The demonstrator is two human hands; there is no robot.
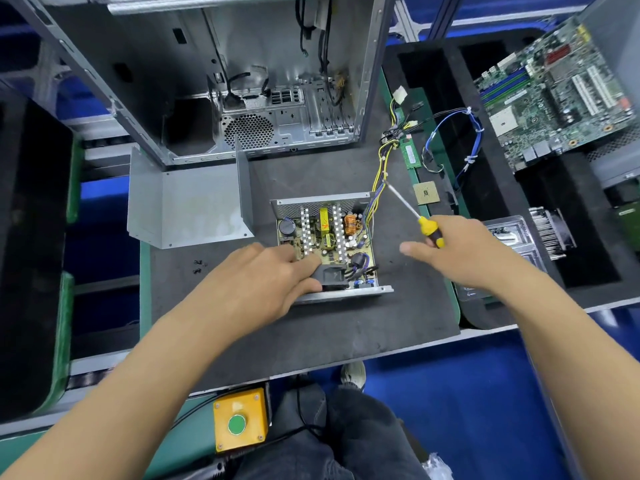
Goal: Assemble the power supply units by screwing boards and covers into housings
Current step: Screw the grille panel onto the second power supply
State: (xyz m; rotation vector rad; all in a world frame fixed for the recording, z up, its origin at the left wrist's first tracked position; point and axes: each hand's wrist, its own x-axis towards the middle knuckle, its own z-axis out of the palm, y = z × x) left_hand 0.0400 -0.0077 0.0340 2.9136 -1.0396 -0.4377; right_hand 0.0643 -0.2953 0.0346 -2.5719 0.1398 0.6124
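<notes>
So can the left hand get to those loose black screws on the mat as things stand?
Probably yes. The screws lie in the open on the mat, just left of the left hand, with nothing between them. That hand rests on the power supply housing, so it would have to let go first.

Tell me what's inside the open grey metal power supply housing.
Inside the grey metal housing sits a circuit board. The left hand covers its near-left corner, so nothing there can be checked.

Sitting in view are one open power supply housing (346, 299), one loose cover (188, 209), one screwdriver (420, 225), one computer case (214, 64), one motherboard (554, 95) and two hands.
</notes>
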